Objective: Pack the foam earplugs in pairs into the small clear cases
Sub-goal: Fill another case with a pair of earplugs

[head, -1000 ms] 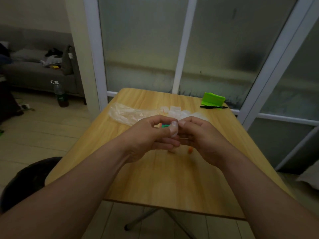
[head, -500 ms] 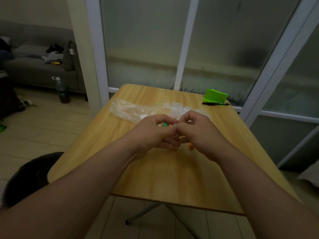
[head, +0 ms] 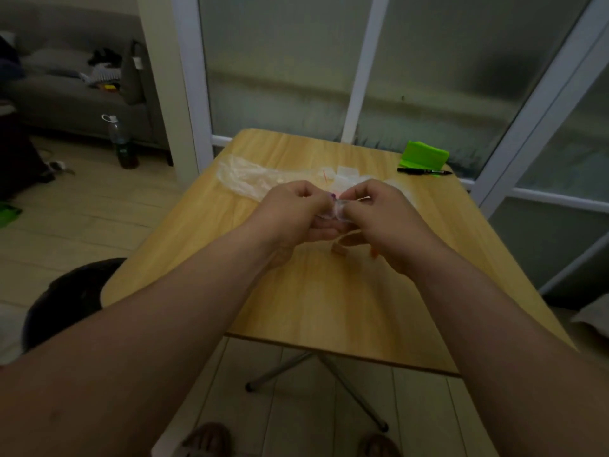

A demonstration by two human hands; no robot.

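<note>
Both hands meet over the middle of the counter. Left hand: grip curled, thumb and fingers pinching a small clear case. Right hand: grip curled too, pinching the same case from the other side. A purple earplug peeks out just above the case, between the thumbs. A thin cord loops down under the hands to a beige earplug on the counter. An orange earplug lies just beside the right hand's heel. Spare clear cases are piled toward the far edge, with a plastic bag toward the far left corner. A green object and a black pen sit at the far right corner.
</note>
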